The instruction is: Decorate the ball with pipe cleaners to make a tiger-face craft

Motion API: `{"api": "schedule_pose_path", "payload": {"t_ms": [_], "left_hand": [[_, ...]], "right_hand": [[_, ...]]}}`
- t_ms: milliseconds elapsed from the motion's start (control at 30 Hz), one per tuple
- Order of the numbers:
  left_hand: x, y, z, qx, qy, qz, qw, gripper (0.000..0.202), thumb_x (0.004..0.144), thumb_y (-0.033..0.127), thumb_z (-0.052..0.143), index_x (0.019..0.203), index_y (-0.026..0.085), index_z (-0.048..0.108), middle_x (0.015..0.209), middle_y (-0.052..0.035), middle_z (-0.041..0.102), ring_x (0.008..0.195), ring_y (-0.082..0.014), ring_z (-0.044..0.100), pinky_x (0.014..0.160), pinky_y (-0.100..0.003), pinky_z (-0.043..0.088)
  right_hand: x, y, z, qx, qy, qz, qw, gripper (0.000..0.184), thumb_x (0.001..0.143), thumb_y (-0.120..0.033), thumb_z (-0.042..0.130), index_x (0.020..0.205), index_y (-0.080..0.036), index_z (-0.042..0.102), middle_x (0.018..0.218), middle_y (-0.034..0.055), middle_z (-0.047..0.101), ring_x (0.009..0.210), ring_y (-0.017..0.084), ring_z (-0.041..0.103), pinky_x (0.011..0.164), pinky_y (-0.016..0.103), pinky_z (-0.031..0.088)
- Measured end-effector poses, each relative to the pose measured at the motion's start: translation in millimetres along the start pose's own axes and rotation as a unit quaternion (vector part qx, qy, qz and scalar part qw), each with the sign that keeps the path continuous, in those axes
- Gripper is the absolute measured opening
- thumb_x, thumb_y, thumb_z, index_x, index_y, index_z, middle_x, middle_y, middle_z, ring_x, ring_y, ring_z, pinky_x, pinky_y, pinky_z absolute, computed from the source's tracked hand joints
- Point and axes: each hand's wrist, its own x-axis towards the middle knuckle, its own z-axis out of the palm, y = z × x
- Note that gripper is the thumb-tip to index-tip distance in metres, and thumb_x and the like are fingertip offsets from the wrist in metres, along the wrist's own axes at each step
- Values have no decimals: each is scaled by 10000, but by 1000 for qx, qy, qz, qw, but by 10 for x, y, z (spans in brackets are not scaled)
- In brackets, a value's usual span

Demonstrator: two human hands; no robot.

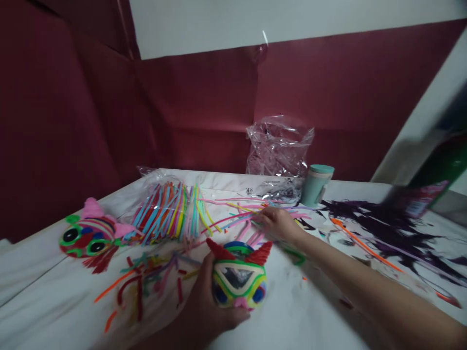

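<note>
My left hand (209,301) is wrapped round a colourful animal-head figure (239,277) with red pointed ears, blue eyes and a pink nose, lifted over the near middle of the table. Stretched forward, my right hand (275,222) has its fingers bent together among loose coloured pipe cleaners (241,223) beyond the figure. Whether it grips one of them I cannot make out. Just left of there, a clear plastic bag (164,206) holds many pipe cleaners in bright colours. A second animal-head figure (89,233), with pink ears and big black eyes, rests at the left.
Cut pipe cleaner pieces (146,282) are scattered on the white table (284,321). A mint-green lidded canister (316,185) and a crumpled clear bag (279,148) stand at the back. Dark purple strands (368,226) spread at the right, below a blurred green bottle-like object (443,163).
</note>
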Motion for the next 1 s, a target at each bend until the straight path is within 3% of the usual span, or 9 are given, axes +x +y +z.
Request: {"api": "schedule_pose_path", "payload": {"t_ms": [133,233,367,433,500,600,833,900,1000], "left_hand": [[-33,54,-10,-17,-35,-1,999,900,426,137,824,1225,213,415,1070,-63,675,966,-259,656,858,-345,540],[-53,97,-26,-24,-54,3,998,904,433,135,827,1226,207,398,1107,-67,653,1007,-254,636,900,-354,514],[-66,156,-77,-20,-120,23,992,851,480,143,818,1214,205,393,1140,-68,627,1045,-246,615,923,-350,496],[-65,171,-107,14,-125,43,991,845,463,152,837,1194,204,415,1172,-71,607,1080,-254,590,945,-354,481],[-60,166,-131,43,-124,60,990,888,439,160,854,1210,205,416,1188,-76,594,1097,-265,576,961,-364,471],[-50,128,-145,54,-132,62,988,958,430,181,868,1259,206,389,1175,-80,595,1077,-265,584,943,-364,480],[-33,55,-136,56,-136,77,986,909,424,164,863,1217,195,421,1203,-97,567,1052,-262,586,920,-353,487],[-34,46,-130,54,-135,81,986,926,416,146,861,1225,200,413,1211,-96,559,1049,-260,586,918,-349,487],[-34,41,-124,62,-131,90,985,937,409,141,859,1229,200,411,1199,-92,557,1030,-255,587,916,-349,486]], "right_hand": [[100,-181,142,6,15,-41,999,215,835,-195,472,819,-154,683,830,97,688,777,214,615,722,312,463],[191,-345,302,13,10,-112,994,213,852,-206,497,950,-148,678,971,121,687,933,233,606,856,342,453],[266,-551,553,-39,-45,-203,977,343,855,-308,582,1152,-141,618,1122,142,657,1057,267,568,926,390,412],[284,-619,646,-79,-77,-215,970,282,861,-305,588,1086,-146,651,1027,130,688,989,260,594,914,389,396],[298,-645,685,-103,-92,-213,967,174,887,-248,547,902,-154,693,856,100,701,854,227,616,867,357,396],[326,-580,633,-114,-85,-194,971,221,900,-203,505,777,-160,685,775,84,683,777,197,606,789,303,400],[387,-136,405,-154,-38,-71,985,235,859,-135,480,823,-142,713,823,122,710,748,216,628,695,286,426],[383,-94,406,-161,-27,-53,985,240,874,-180,482,831,-142,715,809,125,710,749,228,630,705,302,441],[370,-175,467,-138,-6,-78,987,273,907,-266,476,995,-134,698,947,143,703,899,257,619,815,339,456]]}}
